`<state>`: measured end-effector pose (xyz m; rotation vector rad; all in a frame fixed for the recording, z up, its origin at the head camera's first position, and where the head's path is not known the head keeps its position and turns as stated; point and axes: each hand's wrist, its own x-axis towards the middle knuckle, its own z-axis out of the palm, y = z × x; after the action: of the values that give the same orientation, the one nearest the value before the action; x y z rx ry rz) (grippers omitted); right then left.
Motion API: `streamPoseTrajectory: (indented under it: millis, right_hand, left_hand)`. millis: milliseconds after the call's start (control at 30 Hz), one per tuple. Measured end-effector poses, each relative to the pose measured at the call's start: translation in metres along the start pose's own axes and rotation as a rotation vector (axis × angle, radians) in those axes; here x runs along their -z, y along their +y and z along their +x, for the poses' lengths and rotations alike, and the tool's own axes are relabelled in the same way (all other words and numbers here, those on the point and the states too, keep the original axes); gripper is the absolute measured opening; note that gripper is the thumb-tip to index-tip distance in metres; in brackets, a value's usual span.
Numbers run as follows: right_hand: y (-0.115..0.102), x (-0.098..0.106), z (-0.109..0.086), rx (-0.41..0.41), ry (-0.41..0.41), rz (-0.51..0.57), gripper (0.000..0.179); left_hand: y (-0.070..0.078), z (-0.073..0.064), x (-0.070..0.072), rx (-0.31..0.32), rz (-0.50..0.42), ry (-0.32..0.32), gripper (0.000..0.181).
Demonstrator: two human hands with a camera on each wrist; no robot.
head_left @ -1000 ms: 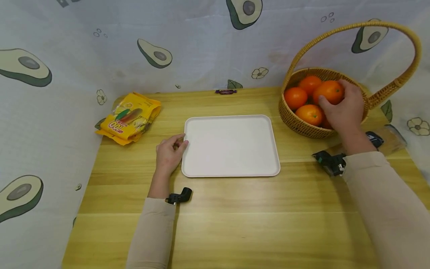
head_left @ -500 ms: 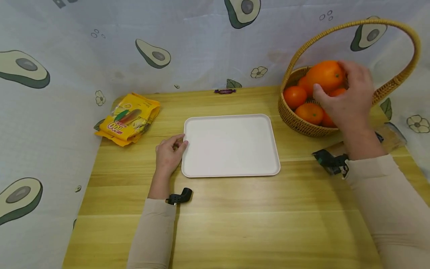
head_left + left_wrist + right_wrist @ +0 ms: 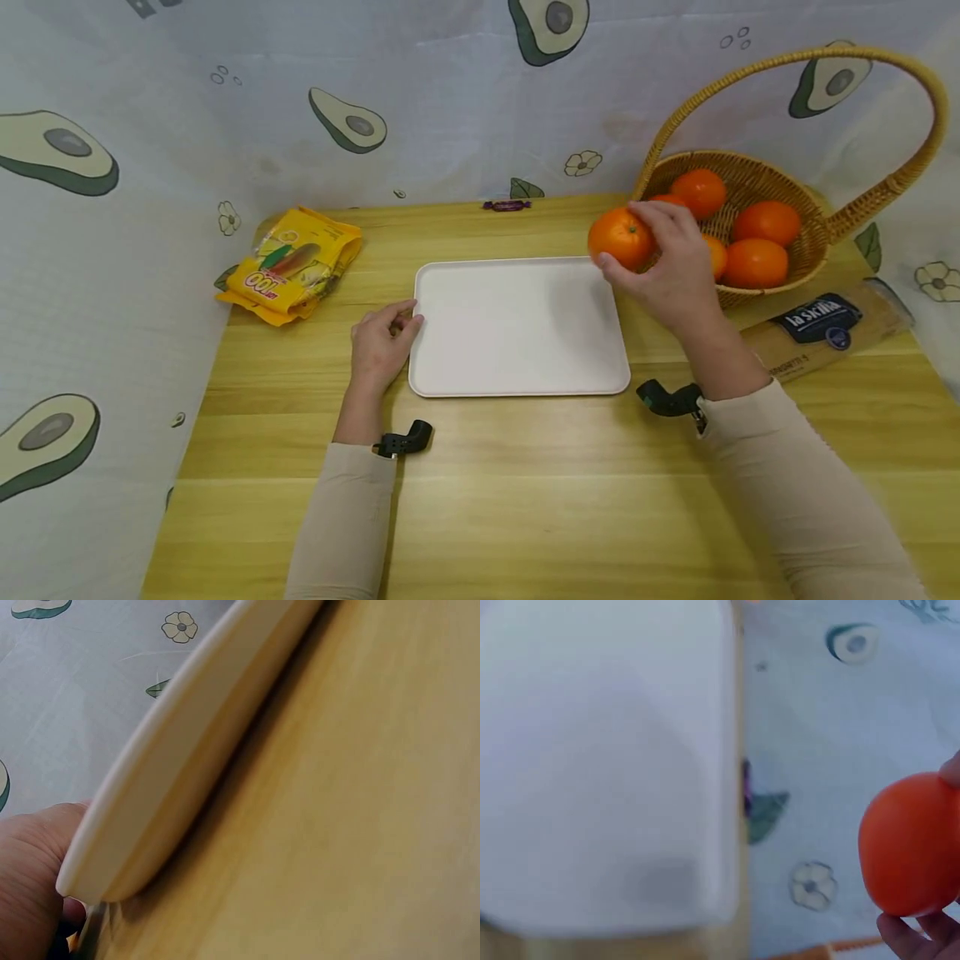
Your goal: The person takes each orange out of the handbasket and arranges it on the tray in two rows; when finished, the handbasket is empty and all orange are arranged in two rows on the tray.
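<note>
In the head view my right hand grips an orange between thumb and fingers, holding it above the table by the tray's far right corner. The right wrist view shows that orange with fingertips around it. Flat in the middle of the table lies a white rectangular tray. My left hand holds the tray's left rim with thumb and index finger; the left wrist view shows the hand against the rim. Several more oranges sit in a wicker basket behind the right hand.
A tall handle arches over the basket. At the right lies a spaghetti packet, partly behind the right wrist. A yellow snack bag is at the left, and a small purple-wrapped candy lies at the back edge.
My right hand has lifted the orange out of the basket and moved it left toward the tray. Oranges in the basket have shifted. The left hand stays at the tray's rim.
</note>
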<state>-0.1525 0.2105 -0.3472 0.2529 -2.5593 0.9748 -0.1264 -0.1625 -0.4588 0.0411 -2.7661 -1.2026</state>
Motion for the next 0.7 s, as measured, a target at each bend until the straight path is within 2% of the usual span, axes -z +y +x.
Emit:
streamPoseTrajectory:
  millis: [167,400,533,700]
  right_hand:
    - [-0.011,-0.044,-0.024,0.020,-0.134,-0.026,0.065]
    - [-0.041,-0.098,-0.044,0.008,-0.293,0.072,0.064]
    - [-0.060,-0.123,-0.042,-0.017,-0.323,0.156,0.063]
    - [-0.083,-0.154,-0.032,-0.046,-0.310,0.261,0.064]
  left_hand:
    - [-0.001,-0.002,0.001,-0.003,0.009,0.005,0.033]
    - [0.000,-0.001,0.000,-0.002,0.013,0.010,0.033]
    - [0.001,0.000,0.000,0.001,0.027,-0.001,0.034]
    - [0.001,0.003,0.000,0.005,0.043,-0.008,0.034]
